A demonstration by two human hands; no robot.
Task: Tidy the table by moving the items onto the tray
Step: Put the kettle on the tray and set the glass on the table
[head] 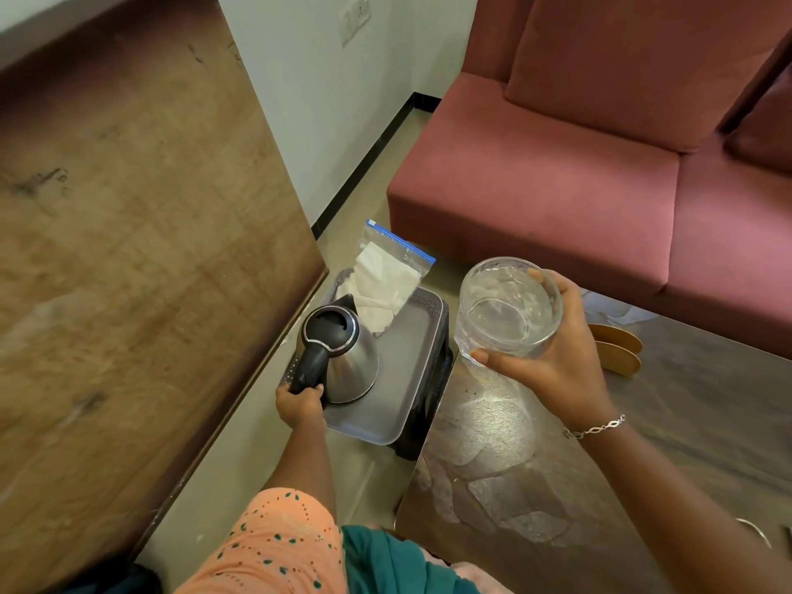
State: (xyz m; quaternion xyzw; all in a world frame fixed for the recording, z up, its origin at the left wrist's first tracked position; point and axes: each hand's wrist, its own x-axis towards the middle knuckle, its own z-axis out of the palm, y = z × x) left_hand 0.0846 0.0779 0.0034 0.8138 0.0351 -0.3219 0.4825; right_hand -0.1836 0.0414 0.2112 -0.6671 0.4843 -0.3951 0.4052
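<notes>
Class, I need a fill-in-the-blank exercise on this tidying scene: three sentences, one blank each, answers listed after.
1. The left hand grips the kettle by its black ____.
2. The kettle stands on the grey ____, next to the plastic bag.
3. The right hand, holding the glass, wears a silver ____ at the wrist.

Missing words: handle; tray; bracelet.

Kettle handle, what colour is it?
Black; the kettle handle shows best in the head view.

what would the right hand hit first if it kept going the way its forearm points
Probably the clear zip bag of white contents at the far end of the grey tray; the right hand, gripping a clear glass, may be higher.
</notes>
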